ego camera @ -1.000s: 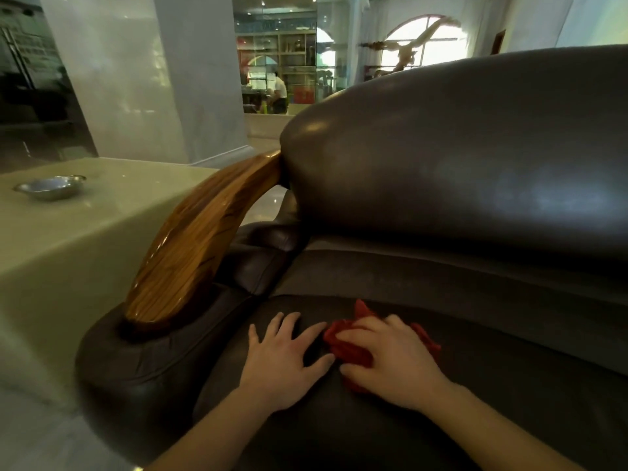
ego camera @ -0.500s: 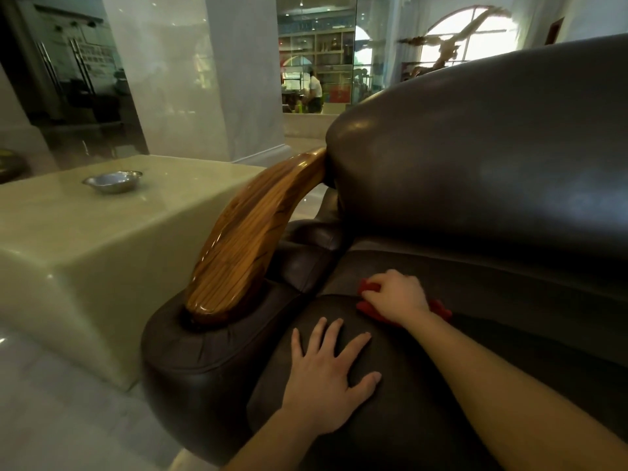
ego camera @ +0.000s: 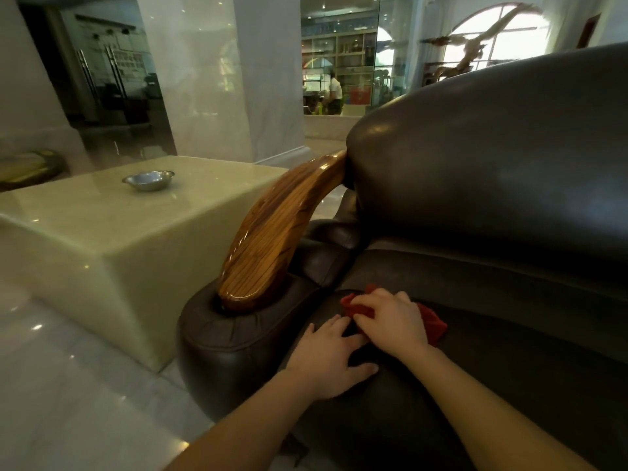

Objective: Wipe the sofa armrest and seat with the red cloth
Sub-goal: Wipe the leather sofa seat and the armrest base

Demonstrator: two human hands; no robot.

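A dark leather sofa fills the right side, with its seat cushion (ego camera: 509,379) in front of me and a big rounded backrest (ego camera: 492,171) behind. Its left armrest has a curved, glossy wooden top (ego camera: 272,232) over a padded leather base (ego camera: 224,338). The red cloth (ego camera: 433,319) lies bunched on the seat near the armrest. My right hand (ego camera: 390,321) presses down on it with curled fingers and hides most of it. My left hand (ego camera: 328,358) rests flat on the seat just left of the cloth, fingers spread, holding nothing.
A pale stone block table (ego camera: 112,229) stands left of the armrest with a small metal dish (ego camera: 148,180) on top. The shiny tiled floor (ego camera: 68,402) runs in front. A white pillar (ego camera: 217,73) and a person far behind glass are in the background.
My right hand has drawn the cloth back from the rear of the seat toward me, close to my left hand. The view has shifted left.
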